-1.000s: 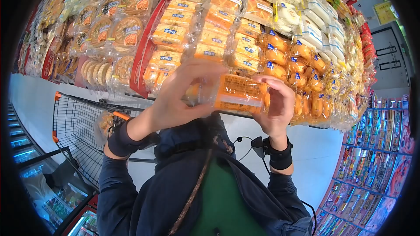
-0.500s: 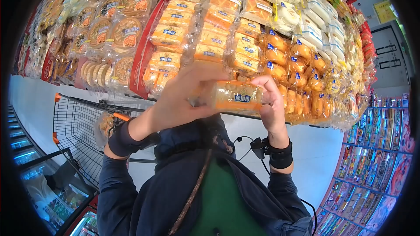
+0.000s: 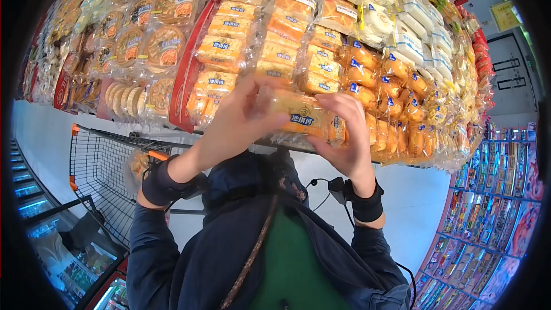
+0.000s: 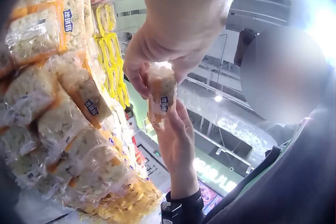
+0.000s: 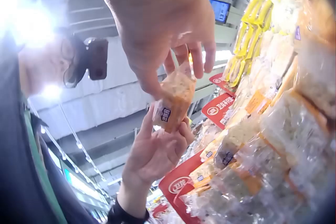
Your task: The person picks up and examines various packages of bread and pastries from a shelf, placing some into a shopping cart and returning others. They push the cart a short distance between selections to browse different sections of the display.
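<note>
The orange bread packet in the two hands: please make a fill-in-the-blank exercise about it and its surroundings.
1. The orange plastic-wrapped bread packet is held by ____ hands.
2. The label on this packet is ____ with white writing.
3. The black wire shopping cart has ____ corner caps.
4. Behind the left hand and the right hand are shelves of packaged ____.

Missing words: two; blue; orange; bread

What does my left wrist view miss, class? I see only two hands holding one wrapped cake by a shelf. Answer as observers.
Observer: A wire cart stands on the left hand's side.
Operator: And on the other side?
Observer: Past the right hand, racks of colourful packets line the aisle.
Operator: What's under the shelf?
Observer: Red signs hang there, behind the cake.
</note>
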Available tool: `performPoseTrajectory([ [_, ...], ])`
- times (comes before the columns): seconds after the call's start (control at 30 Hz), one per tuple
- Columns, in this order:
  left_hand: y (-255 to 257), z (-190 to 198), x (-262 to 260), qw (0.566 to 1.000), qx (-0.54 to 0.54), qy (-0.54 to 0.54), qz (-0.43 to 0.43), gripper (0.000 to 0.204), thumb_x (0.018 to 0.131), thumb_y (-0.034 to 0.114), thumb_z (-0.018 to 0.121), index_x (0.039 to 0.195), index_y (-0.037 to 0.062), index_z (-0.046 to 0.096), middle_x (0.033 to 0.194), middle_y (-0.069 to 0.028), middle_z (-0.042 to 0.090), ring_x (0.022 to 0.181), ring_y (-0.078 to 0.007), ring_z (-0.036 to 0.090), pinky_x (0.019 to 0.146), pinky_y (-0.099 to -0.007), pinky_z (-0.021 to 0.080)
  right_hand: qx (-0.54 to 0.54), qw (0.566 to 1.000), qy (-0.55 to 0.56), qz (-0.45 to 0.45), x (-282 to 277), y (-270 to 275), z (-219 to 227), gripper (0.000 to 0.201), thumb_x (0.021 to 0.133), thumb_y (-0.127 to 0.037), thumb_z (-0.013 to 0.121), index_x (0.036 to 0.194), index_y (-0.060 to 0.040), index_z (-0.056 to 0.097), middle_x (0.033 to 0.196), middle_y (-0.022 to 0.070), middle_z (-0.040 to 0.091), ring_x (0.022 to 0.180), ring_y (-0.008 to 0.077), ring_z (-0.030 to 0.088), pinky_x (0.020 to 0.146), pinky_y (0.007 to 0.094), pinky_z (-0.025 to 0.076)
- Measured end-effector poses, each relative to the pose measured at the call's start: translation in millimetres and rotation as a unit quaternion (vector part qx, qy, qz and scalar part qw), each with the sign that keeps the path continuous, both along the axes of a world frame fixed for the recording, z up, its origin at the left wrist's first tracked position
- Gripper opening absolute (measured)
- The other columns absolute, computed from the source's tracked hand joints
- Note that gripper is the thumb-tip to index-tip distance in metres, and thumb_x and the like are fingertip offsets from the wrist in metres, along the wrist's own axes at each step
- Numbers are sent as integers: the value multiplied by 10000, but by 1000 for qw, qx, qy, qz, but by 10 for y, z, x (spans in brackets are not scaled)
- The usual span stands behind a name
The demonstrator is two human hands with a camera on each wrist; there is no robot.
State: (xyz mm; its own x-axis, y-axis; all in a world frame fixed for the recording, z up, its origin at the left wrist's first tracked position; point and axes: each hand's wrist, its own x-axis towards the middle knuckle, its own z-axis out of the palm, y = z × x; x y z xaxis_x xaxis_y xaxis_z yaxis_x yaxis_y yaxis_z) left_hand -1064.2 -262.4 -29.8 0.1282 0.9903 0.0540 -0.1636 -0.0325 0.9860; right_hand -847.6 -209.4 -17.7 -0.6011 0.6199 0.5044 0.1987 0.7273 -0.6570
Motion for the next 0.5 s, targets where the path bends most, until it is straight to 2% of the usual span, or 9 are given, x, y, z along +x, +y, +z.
performPoseTrajectory([
  [0.07,-2,-6,38,1000,1,-6,-7,414,848,81,634,1199,62,415,1102,-26,497,1002,-90,509,851,-244,437,79,994,-65,-30,-61,-58,94,616,583,-10,776,1149,-56,538,1119,102,588,1045,308,534,883,401,426],
  [0.17,3,-73,32,992,5,124,-4,400,851,86,632,1183,56,412,1110,-30,495,1025,-96,503,874,-259,426,112,985,-121,-51,-75,-111,114,592,588,-27,768,1138,-59,552,1100,91,583,1015,299,536,860,394,430],
  [0.27,3,-61,-1,994,-31,86,-56,412,866,90,607,1221,46,402,1111,-44,510,1004,-120,537,871,-276,430,92,978,-177,-63,-46,-104,180,577,602,-37,763,1134,-63,543,1042,102,584,970,306,547,813,394,446],
  [0.37,-45,-58,-27,995,-9,56,-82,438,883,90,572,1275,40,383,1090,-63,533,963,-149,575,859,-295,438,67,981,-176,-50,91,70,248,532,633,-65,756,1116,-60,533,994,125,580,931,326,557,779,395,460],
  [0.4,-64,-73,-49,995,5,63,-74,445,885,86,563,1288,41,378,1081,-67,539,952,-157,583,855,-297,441,90,963,-228,-111,135,170,295,482,680,-109,743,1107,-59,525,993,145,581,903,337,566,759,399,469],
  [0.43,-84,-97,-73,995,19,69,-67,453,888,83,554,1301,42,372,1071,-72,544,942,-164,591,850,-300,444,86,959,-224,-148,193,301,337,450,723,-142,725,1117,-61,525,996,150,584,908,337,570,768,398,471],
  [0.5,-100,-95,-92,995,29,76,-58,455,891,75,542,1311,42,370,1056,-79,551,935,-172,598,843,-304,449,83,955,-214,-186,255,608,419,479,723,-174,737,1132,-53,520,1000,154,587,943,330,576,791,387,474],
])
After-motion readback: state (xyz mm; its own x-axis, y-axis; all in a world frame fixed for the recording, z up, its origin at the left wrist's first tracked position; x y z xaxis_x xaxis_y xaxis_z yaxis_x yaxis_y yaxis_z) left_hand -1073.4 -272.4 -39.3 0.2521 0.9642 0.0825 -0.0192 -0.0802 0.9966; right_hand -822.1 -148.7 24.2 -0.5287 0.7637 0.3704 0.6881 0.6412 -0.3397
